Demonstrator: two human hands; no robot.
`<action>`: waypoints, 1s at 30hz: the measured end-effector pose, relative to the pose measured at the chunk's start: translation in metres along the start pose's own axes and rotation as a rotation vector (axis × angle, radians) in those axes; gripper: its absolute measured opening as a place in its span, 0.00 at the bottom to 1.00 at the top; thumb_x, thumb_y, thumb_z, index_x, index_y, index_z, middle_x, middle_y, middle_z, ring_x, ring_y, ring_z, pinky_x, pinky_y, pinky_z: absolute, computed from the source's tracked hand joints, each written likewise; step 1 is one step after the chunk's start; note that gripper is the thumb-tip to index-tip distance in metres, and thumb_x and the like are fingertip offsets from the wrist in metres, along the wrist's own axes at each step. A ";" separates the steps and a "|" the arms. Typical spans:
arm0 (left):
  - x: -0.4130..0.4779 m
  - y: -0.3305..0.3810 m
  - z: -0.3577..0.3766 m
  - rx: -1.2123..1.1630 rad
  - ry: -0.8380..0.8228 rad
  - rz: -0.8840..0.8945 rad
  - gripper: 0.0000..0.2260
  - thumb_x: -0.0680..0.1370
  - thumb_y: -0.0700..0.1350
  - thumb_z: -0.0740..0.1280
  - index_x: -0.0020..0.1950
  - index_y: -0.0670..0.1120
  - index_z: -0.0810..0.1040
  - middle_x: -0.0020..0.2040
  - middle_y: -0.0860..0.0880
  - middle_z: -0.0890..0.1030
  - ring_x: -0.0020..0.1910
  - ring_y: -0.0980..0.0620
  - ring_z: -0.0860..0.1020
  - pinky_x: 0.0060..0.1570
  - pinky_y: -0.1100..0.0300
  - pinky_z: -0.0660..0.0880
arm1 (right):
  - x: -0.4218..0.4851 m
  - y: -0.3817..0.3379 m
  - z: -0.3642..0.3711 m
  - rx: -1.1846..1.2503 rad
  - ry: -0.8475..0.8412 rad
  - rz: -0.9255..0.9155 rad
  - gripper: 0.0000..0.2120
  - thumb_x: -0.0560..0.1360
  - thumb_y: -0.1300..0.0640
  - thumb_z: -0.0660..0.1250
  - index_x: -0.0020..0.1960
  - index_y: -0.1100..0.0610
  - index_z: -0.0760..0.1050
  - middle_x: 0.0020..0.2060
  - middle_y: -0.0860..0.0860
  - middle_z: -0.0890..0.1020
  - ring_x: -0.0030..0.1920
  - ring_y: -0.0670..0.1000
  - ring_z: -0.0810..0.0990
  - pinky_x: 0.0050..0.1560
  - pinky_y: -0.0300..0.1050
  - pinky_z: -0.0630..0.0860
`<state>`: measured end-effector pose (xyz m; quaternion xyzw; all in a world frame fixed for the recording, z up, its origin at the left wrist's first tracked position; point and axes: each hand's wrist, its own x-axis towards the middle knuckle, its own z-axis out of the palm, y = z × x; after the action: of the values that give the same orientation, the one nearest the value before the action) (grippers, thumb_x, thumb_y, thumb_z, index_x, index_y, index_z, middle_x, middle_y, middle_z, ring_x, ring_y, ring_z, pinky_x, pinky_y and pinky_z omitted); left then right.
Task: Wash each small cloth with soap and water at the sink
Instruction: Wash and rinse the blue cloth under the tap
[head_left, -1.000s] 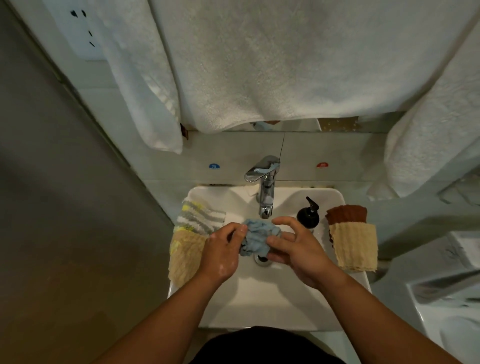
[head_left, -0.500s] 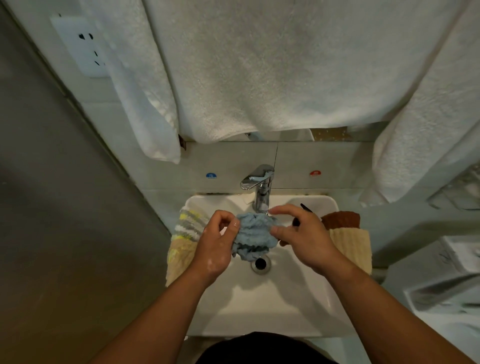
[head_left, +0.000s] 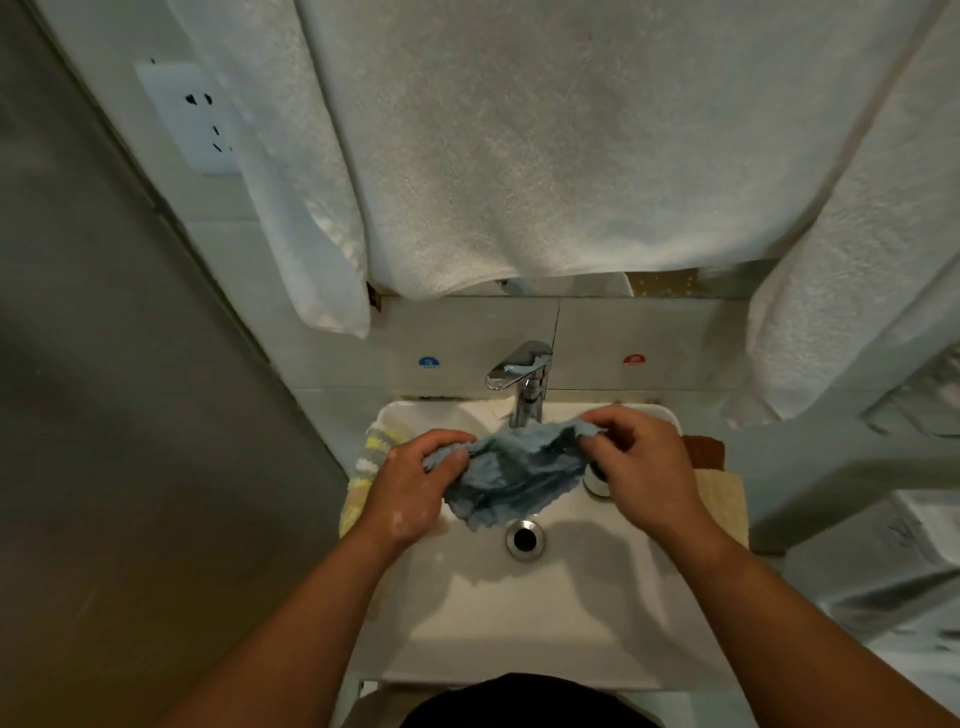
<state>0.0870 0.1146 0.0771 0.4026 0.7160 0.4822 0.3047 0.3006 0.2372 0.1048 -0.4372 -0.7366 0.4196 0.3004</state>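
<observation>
The tap (head_left: 522, 379) is finished in polished, mirror-bright metal. Below it, the basin (head_left: 519, 623) is seen as smooth, glossy white, and the drain ring (head_left: 525, 540) as shiny metal. The blue cloth (head_left: 511, 475) in front of the tap is shown as soft, nubbly fabric. A ribbed striped cloth (head_left: 375, 457) is noted left of the tap, a coarse-textured tan cloth (head_left: 719, 499) right of it. Matt white terry towel (head_left: 545, 145) is hung above.

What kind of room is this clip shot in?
Probably a small bathroom: a white sink with a chrome tap, white towels hanging above it, and a blue cloth held over the basin.
</observation>
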 end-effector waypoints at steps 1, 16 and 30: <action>0.002 -0.003 -0.004 0.026 0.006 -0.006 0.06 0.81 0.44 0.69 0.52 0.54 0.84 0.48 0.58 0.83 0.48 0.61 0.81 0.42 0.72 0.75 | 0.003 -0.002 -0.004 0.049 0.023 0.032 0.07 0.79 0.58 0.69 0.50 0.46 0.82 0.43 0.42 0.84 0.45 0.40 0.83 0.46 0.38 0.81; 0.007 0.004 -0.022 -0.120 -0.035 -0.009 0.10 0.76 0.44 0.74 0.55 0.55 0.81 0.51 0.53 0.84 0.51 0.53 0.83 0.49 0.55 0.82 | 0.019 0.000 -0.013 0.256 -0.042 0.231 0.08 0.84 0.53 0.60 0.52 0.43 0.76 0.48 0.51 0.85 0.52 0.53 0.85 0.57 0.59 0.81; -0.002 -0.008 -0.025 -0.076 0.017 -0.079 0.25 0.70 0.56 0.78 0.65 0.62 0.76 0.30 0.43 0.79 0.33 0.44 0.80 0.42 0.44 0.83 | 0.005 0.008 -0.012 0.600 -0.327 0.710 0.23 0.80 0.43 0.62 0.57 0.62 0.82 0.48 0.60 0.85 0.47 0.58 0.83 0.53 0.55 0.77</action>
<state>0.0652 0.1001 0.0785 0.3580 0.7150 0.5003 0.3322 0.3108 0.2479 0.1037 -0.4838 -0.4266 0.7527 0.1319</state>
